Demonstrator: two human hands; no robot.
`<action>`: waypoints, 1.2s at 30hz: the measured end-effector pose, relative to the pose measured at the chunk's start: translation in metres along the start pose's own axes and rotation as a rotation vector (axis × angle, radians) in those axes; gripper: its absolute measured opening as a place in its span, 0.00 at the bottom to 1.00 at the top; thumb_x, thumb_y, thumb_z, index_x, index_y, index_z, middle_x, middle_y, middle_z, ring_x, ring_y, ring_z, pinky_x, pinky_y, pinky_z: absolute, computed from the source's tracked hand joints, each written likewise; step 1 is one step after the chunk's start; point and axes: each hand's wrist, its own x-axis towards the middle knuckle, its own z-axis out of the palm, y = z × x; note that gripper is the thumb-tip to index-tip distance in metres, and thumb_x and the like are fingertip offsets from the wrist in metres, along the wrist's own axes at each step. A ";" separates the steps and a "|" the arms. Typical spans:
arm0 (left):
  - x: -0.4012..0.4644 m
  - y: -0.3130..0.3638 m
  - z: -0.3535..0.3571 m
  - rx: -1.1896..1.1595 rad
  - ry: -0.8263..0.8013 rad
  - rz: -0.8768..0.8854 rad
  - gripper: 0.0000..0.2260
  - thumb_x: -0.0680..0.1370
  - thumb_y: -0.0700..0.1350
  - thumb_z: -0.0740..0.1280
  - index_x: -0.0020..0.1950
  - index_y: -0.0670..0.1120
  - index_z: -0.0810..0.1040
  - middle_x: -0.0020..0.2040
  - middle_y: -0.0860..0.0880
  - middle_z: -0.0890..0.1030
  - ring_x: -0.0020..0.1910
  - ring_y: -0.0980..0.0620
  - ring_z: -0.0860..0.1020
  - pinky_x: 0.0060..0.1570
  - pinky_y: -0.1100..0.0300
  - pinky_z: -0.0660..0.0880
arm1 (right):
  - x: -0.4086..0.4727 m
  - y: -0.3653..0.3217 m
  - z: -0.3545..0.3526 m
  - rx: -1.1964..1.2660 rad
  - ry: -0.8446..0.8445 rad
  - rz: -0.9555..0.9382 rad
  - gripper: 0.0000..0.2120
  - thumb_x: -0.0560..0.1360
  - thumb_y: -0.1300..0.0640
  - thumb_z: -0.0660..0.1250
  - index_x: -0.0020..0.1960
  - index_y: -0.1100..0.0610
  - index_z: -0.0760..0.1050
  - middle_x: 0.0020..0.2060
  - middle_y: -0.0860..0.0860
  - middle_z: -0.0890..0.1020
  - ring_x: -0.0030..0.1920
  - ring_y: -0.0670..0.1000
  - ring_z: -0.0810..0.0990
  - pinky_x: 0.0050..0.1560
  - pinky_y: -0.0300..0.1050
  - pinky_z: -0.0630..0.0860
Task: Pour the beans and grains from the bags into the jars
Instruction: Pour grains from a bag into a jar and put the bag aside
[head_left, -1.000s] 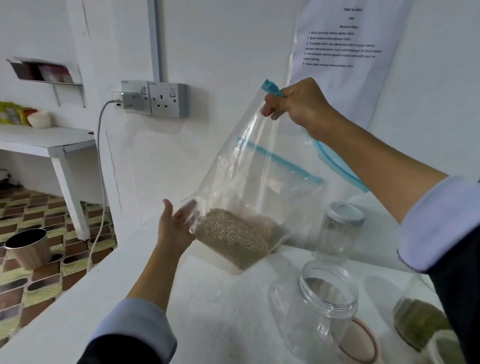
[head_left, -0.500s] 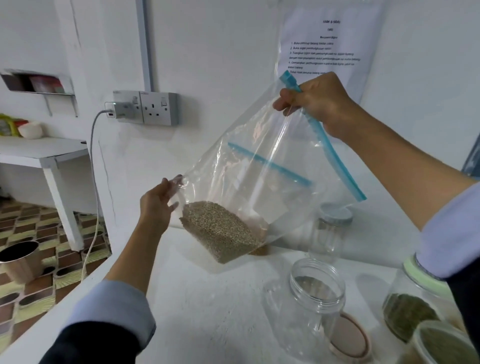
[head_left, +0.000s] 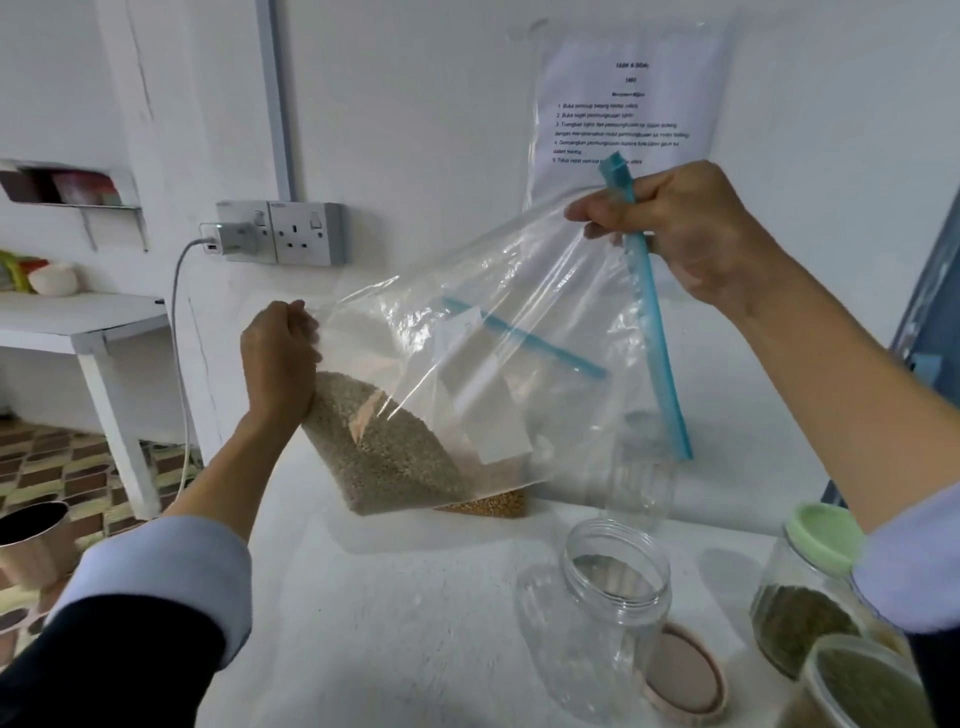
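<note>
A clear zip bag (head_left: 498, 332) with a blue zip strip hangs tilted above the white table (head_left: 395, 623). Pale grain (head_left: 384, 452) fills its lower left corner. My left hand (head_left: 278, 358) grips that bottom corner. My right hand (head_left: 680, 228) pinches the blue zip edge up high. An open, empty clear jar (head_left: 608, 618) stands below the bag's mouth side, its brown lid (head_left: 685, 673) flat beside it. A second bag with brownish grain (head_left: 493, 504) lies behind the held bag.
A lidded jar of green beans (head_left: 800, 603) and another green-filled jar (head_left: 857, 686) stand at the right. A small clear jar (head_left: 639, 488) sits behind the bag. The wall with a socket (head_left: 306, 234) and a paper sheet is close behind. The table edge drops off at left.
My left hand has gone from an open palm against the bag to gripping its bottom corner. The bag has tipped flatter, and my right hand has come lower with the zip edge.
</note>
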 end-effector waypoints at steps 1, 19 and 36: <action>0.002 0.003 -0.001 -0.014 0.024 0.013 0.10 0.77 0.31 0.55 0.43 0.41 0.74 0.39 0.41 0.77 0.33 0.43 0.75 0.28 0.54 0.74 | -0.005 0.001 -0.001 0.025 0.003 -0.005 0.08 0.70 0.63 0.71 0.50 0.63 0.80 0.50 0.53 0.83 0.39 0.44 0.83 0.41 0.31 0.75; 0.017 0.024 -0.025 -0.124 0.190 0.216 0.18 0.78 0.38 0.52 0.32 0.56 0.65 0.27 0.57 0.71 0.25 0.51 0.69 0.35 0.47 0.74 | -0.066 0.020 0.003 0.355 0.128 -0.002 0.09 0.72 0.68 0.68 0.37 0.59 0.84 0.37 0.54 0.85 0.44 0.57 0.85 0.57 0.51 0.78; 0.011 0.073 -0.033 -0.268 0.259 0.445 0.17 0.81 0.42 0.54 0.34 0.58 0.63 0.26 0.66 0.74 0.26 0.66 0.70 0.30 0.70 0.64 | -0.084 0.051 -0.023 0.337 0.136 0.022 0.15 0.60 0.49 0.74 0.39 0.60 0.84 0.44 0.55 0.86 0.45 0.56 0.85 0.52 0.44 0.78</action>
